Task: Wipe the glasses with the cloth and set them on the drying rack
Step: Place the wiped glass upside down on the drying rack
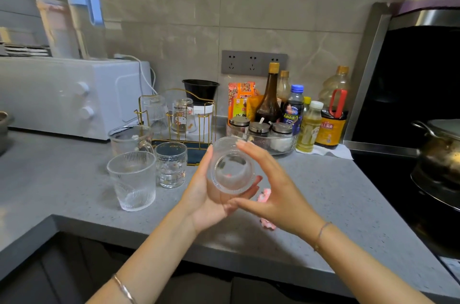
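Holding a tilted glass [231, 169] (clear, empty), left hand [205, 195] cupping beneath, right hand [277, 191] curled round it.

One clear glass [231, 167] is tipped on its side in the air, held between the left hand [199, 194] and the right hand [273, 194]. Three more stand upright on the left: a ribbed glass [133, 179], a small printed glass [171, 164] and a handled glass [130, 138] behind. The gold rack [195, 157] holds a tall glass [154, 111] and a cartoon glass [183, 116] upside down. A bit of pink cloth [263, 195] peeks out under the right hand.
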{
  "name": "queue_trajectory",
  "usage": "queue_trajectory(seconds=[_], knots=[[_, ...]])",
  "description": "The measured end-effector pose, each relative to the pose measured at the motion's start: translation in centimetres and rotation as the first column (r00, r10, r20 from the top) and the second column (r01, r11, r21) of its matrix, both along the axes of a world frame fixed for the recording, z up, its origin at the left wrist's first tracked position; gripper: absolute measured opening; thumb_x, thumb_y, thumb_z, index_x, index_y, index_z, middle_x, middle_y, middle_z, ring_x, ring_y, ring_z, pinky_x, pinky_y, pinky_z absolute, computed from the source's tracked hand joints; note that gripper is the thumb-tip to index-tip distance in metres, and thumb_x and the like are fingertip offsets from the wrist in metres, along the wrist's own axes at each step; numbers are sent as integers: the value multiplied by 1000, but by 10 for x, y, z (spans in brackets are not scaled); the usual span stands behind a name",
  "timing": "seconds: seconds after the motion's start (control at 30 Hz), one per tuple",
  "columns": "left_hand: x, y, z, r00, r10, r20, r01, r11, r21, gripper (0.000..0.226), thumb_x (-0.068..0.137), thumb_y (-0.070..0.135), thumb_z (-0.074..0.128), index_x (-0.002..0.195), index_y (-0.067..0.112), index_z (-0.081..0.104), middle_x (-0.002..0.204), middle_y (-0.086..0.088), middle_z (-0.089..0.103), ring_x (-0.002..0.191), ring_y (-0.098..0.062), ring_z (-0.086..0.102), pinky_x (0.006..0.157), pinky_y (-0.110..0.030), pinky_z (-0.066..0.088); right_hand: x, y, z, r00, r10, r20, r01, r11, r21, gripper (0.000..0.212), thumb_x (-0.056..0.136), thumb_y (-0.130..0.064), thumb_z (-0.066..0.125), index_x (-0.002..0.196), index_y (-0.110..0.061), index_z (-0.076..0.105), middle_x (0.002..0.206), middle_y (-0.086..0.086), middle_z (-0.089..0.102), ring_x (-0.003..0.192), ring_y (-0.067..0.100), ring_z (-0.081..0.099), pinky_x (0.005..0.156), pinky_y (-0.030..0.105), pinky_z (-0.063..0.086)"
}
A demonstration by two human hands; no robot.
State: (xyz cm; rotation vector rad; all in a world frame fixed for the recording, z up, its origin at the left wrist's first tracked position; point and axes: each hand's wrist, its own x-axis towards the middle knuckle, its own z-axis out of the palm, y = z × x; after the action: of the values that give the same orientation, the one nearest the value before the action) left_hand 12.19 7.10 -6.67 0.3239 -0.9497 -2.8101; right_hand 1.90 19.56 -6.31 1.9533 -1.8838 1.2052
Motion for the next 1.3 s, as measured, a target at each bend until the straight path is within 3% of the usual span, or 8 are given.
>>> queue_trajectory(seconds=[0.2,0.4,0.47,0.57,0.7,0.87,1.13,1.3], knots=[[-1,-29,23,993,-17,113,42,975,-218,86,76,76,48,106,-1,71,107,-21,68,87,-33,70,77,-40,59,-15,-26,35,992,-78,-100,71,995,-70,79,72,-49,73,139,-34,35,139,-14,47,130,3,43,109,34,39],[-9,-84,58,974,91,209,48,815,-578,89,87,77,21,131,5,49,109,-18,72,97,-34,71,70,-38,60,-41,-61,82,992,-12,125,28,992,-125,71,66,-42,79,128,-27,49,122,-18,58,115,-4,53,98,16,44],[-16,-102,67,937,331,109,-123,609,-784,65,94,66,25,126,14,47,102,-13,74,92,-31,71,75,-41,60,-60,-76,96,974,-3,227,30,993,-115,69,65,-40,80,127,-27,53,122,-12,62,115,4,57,96,24,49],[-29,-137,82,805,538,-249,-293,-5,-956,47,94,58,31,128,28,45,126,1,60,114,-19,58,95,-32,48,-93,-105,123,927,35,375,20,990,-143,59,63,-34,82,118,-28,59,113,-8,69,106,6,64,88,24,52],[-49,-200,80,804,527,-274,47,-516,-855,67,94,60,26,152,28,20,159,5,22,148,-18,16,117,-38,18,-134,-149,148,877,41,479,37,988,-152,47,72,-19,80,115,-16,63,107,-5,71,91,-1,67,73,12,51],[-75,-252,70,816,545,-192,215,-595,-775,116,54,93,-17,152,37,11,162,10,5,150,-17,-5,120,-45,-5,-176,-202,152,878,-2,478,57,993,-101,64,63,-38,80,121,-17,61,112,-5,69,101,6,66,82,19,54],[-86,-272,50,817,501,-287,90,-601,-794,88,73,82,0,149,42,19,158,11,21,148,-13,12,121,-38,9,-201,-258,129,868,-42,495,57,998,-15,57,75,-33,77,126,-19,56,107,-9,65,94,-1,60,63,10,50],[-89,-276,46,810,495,-315,73,-616,-784,86,74,81,-2,148,43,21,157,13,22,146,-11,13,120,-37,11,-208,-276,107,847,-91,524,63,995,72,67,70,-38,79,129,-16,54,115,-7,62,102,6,60,76,15,49]])
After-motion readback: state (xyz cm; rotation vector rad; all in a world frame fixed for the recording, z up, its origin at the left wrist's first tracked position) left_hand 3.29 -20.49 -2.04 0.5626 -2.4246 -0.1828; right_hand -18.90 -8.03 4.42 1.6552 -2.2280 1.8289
